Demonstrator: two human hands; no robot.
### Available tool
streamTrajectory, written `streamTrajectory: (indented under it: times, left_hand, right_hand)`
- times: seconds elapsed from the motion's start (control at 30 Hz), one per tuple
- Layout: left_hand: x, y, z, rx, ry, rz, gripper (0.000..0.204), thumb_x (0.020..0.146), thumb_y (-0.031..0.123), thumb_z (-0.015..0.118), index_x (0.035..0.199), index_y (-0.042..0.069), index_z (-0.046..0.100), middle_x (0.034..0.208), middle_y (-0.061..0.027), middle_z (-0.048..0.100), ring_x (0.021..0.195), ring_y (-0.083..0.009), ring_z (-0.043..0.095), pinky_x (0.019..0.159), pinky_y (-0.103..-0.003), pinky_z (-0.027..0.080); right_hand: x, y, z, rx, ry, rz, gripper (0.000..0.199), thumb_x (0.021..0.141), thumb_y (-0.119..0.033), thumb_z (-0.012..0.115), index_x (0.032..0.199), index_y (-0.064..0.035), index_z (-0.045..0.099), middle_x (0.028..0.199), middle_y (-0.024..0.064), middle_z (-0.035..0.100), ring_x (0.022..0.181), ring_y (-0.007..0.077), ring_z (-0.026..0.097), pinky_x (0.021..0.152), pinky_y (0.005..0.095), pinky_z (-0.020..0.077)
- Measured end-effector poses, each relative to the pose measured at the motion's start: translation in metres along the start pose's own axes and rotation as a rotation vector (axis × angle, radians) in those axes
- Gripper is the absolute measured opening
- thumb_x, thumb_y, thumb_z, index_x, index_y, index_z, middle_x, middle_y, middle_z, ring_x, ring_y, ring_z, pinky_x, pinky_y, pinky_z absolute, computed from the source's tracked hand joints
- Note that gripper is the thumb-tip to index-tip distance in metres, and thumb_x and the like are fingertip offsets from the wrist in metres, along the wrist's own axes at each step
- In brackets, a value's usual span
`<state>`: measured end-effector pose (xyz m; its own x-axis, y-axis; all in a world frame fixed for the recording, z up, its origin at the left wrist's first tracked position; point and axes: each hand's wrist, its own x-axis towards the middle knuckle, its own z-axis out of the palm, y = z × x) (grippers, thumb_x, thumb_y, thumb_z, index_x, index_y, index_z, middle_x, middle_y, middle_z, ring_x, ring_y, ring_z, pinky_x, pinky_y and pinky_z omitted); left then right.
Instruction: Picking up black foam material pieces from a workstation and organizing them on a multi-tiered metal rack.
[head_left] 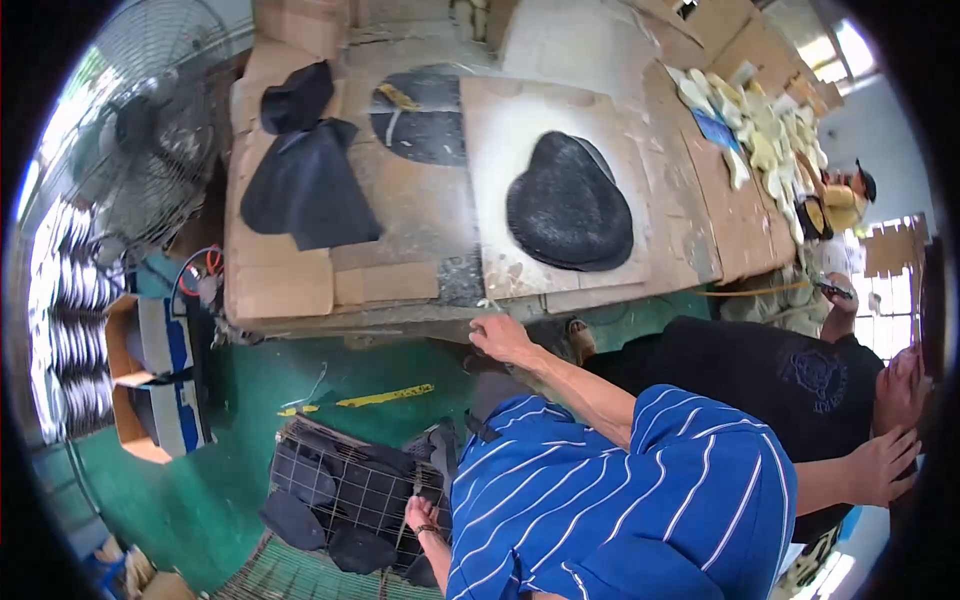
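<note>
Grip unclear: your left hand (420,515) dips among black pieces (330,490) in the basket (300,437).
Your right hand (500,338) lies open on the table (290,290) edge; brace there and pinch one piece cleanly.

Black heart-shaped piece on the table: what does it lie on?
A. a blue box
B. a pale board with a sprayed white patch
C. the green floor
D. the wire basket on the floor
B: the black piece lies flat on the pale board, ringed by a whitish sprayed patch, up on the table.
</note>
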<state>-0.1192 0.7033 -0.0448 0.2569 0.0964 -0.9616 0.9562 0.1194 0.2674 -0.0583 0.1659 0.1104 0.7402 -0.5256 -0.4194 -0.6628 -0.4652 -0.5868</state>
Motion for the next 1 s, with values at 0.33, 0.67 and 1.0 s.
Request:
streamTrajectory:
  times: [0.33, 0.67, 1.0]
  left_hand:
    - [0.000, 0.096, 0.092, 0.283, -0.058, 0.211, 0.053, 0.099, 0.034, 0.071, 0.142, 0.009, 0.054, 0.107, -0.0048, 0.071, 0.089, -0.0175, 0.068, 0.071, -0.033, 0.054]
    - [-0.009, 0.080, 0.120, 0.322, -0.071, 0.150, 0.043, 0.100, 0.024, 0.070, 0.135, 0.005, 0.056, 0.096, -0.0041, 0.069, 0.075, -0.0140, 0.066, 0.057, -0.027, 0.052]
    - [-0.037, 0.065, 0.128, 0.188, 0.034, 0.071, 0.020, 0.098, 0.012, 0.065, 0.116, 0.007, 0.056, 0.079, 0.0014, 0.055, 0.060, -0.0089, 0.050, 0.048, -0.023, 0.037]
  right_hand:
    - [0.000, 0.062, -0.038, 0.028, 0.331, 0.180, 0.025, 0.090, -0.028, 0.065, 0.093, -0.0041, 0.072, 0.089, 0.0209, 0.073, 0.085, 0.0432, 0.070, 0.075, 0.0538, 0.0542]
    - [0.067, 0.140, -0.130, -0.404, 0.918, 0.192, 0.031, 0.082, -0.030, 0.080, 0.103, -0.0082, 0.072, 0.095, 0.0132, 0.071, 0.092, 0.0341, 0.068, 0.079, 0.0485, 0.0545]
    - [0.112, 0.166, -0.212, -0.226, 0.264, 0.428, 0.022, 0.080, -0.032, 0.080, 0.098, -0.0206, 0.083, 0.101, 0.0132, 0.078, 0.098, 0.0339, 0.074, 0.088, 0.0453, 0.0590]
